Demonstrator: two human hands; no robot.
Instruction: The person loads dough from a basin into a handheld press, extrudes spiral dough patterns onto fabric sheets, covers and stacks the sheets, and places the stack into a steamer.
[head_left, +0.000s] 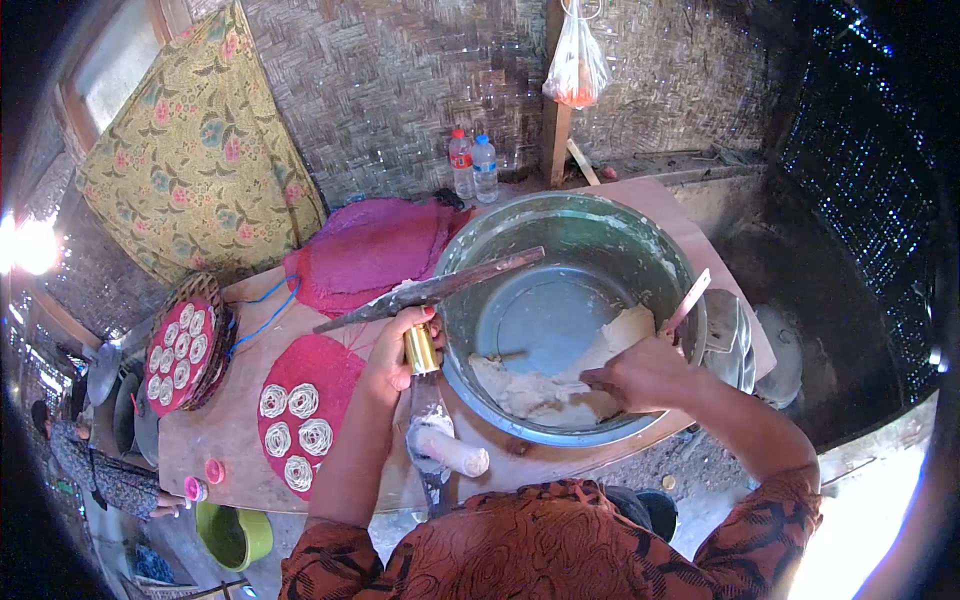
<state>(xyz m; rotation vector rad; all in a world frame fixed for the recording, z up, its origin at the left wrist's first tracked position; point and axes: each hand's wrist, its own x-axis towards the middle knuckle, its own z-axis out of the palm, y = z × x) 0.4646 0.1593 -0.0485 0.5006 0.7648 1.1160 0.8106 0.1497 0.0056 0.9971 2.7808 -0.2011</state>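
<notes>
At the table's left end, a woven basket [228,340] carries noodle nests [181,347] on a pink sheet [153,362]. By the near-left corner sit two small pink containers [214,471], their contents too small to tell, with a green tub [262,535] below. Five nests [315,437] show on a red sheet [330,367] between the near edge and magenta sheets [375,250] toward the far edge. The left hand [390,352] is closed around a gold-coloured cylinder [421,348], upright just left of the basin, beneath a slanting wooden bar [430,290] that crosses the basin's left rim. A pale roll [455,449] lies on a flour-dusted board [430,410] at the near edge. Two capped bottles [461,168], one labelled red, one blue, stand beyond the far edge. Filling the table's right half, a large metal basin [566,433] holds pale dough [535,392] along its near side. The right hand [645,375] reaches in, fingers bunched and touching the dough; whether they grip any cannot be told. A pale-handled utensil [688,300] leans at the basin's right rim, beside metal ware [728,340] near the right edge.
</notes>
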